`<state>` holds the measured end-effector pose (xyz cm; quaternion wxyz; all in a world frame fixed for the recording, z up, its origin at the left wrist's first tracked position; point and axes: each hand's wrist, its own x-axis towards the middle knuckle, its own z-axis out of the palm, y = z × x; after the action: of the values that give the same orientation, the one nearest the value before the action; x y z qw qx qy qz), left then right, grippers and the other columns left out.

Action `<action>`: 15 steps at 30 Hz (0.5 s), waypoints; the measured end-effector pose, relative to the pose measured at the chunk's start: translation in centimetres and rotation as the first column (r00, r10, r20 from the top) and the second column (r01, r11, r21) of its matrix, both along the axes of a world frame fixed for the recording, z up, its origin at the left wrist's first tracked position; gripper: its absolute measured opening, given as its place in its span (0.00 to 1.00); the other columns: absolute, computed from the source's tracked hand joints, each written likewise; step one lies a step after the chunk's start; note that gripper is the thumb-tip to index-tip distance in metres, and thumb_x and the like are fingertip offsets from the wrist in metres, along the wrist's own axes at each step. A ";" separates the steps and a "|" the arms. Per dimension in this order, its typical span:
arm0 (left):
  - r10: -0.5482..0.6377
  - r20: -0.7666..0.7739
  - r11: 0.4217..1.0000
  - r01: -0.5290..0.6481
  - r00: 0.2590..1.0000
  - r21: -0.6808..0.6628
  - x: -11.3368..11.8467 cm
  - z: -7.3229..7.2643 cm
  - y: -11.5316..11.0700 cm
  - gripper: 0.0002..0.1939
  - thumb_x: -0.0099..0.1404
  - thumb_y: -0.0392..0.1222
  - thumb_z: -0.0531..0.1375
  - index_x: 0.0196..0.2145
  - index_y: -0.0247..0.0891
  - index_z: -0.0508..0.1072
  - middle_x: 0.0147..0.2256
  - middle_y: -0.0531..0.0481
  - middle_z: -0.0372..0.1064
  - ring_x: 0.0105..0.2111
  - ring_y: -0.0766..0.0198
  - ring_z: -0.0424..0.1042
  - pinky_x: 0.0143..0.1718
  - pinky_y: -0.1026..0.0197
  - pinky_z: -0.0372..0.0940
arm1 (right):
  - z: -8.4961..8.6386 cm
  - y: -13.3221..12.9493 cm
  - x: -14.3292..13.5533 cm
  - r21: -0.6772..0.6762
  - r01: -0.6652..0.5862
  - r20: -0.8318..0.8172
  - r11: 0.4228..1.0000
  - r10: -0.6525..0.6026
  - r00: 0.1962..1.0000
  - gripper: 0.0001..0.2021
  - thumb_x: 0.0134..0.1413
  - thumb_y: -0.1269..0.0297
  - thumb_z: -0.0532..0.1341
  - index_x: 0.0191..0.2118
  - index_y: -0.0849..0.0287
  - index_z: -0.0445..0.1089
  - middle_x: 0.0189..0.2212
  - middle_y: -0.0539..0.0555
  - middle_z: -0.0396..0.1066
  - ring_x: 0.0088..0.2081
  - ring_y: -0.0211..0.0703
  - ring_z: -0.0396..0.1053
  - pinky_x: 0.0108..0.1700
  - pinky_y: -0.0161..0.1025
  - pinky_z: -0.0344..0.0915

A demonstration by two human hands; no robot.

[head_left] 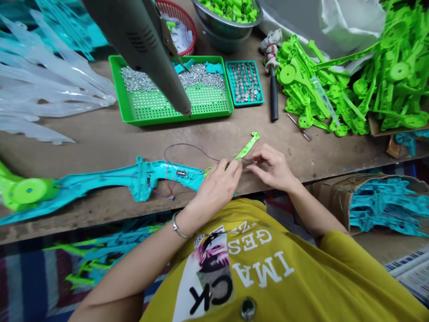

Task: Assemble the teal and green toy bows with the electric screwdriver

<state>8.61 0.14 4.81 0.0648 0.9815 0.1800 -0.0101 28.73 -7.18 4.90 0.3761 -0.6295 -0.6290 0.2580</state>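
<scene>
A long blue plastic part [110, 179] lies along the table's front edge, with a round green piece [31, 192] at its left end. My left hand [219, 181] is closed over its right end, where a slim green arm [247, 147] sticks out up and to the right. What the fingers grip there is partly hidden. Just right of it, my right hand [273, 167] pinches the end of a thin dark wire [191, 144], which loops back over the blue part. Red wires [171, 182] and a small metal component [181, 173] sit on the blue part.
Beyond my hands stand a green tray [161, 105] of screws and a small teal tray [246, 102]. A dark machine arm [150, 53] overhangs them. To the right lie a black-handled tool [274, 98], a screwdriver [300, 127], piled green parts [321, 89] and a box [331, 201] of blue parts.
</scene>
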 end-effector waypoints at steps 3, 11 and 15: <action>0.022 -0.008 1.000 -0.022 1.000 -0.017 0.2 0.0 -0.1 0.22 0.74 0.34 0.50 0.62 0.26 0.65 0.44 0.36 0.70 0.44 0.48 0.68 0.40 0.50 0.64 | -0.5 0.3 0.2 0.009 0.160 0.018 0.987 -0.160 0.987 0.04 0.61 0.65 0.64 0.35 0.56 0.76 0.33 0.53 0.77 0.36 0.42 0.73 0.38 0.40 0.71; 0.071 -0.017 0.997 -0.071 0.997 -0.017 0.8 0.2 -0.3 0.26 0.74 0.40 0.53 0.66 0.28 0.62 0.44 0.37 0.70 0.44 0.47 0.68 0.40 0.50 0.63 | -2.2 2.3 0.0 -0.065 0.302 0.037 0.951 -0.300 0.953 0.04 0.54 0.70 0.63 0.30 0.58 0.74 0.28 0.51 0.74 0.27 0.36 0.68 0.33 0.36 0.68; 0.110 -0.027 0.992 -0.111 0.994 -0.057 1.0 0.1 -0.4 0.28 0.74 0.43 0.55 0.66 0.24 0.62 0.45 0.34 0.69 0.46 0.45 0.67 0.41 0.49 0.64 | -1.8 2.5 0.1 -0.096 0.279 0.078 0.956 -0.272 0.959 0.04 0.52 0.72 0.62 0.29 0.58 0.74 0.27 0.50 0.73 0.27 0.36 0.67 0.33 0.37 0.67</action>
<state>9.60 -0.21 4.92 0.0916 0.9675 0.2345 -0.0234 28.84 -4.68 3.14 0.3543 -0.7379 -0.5322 0.2160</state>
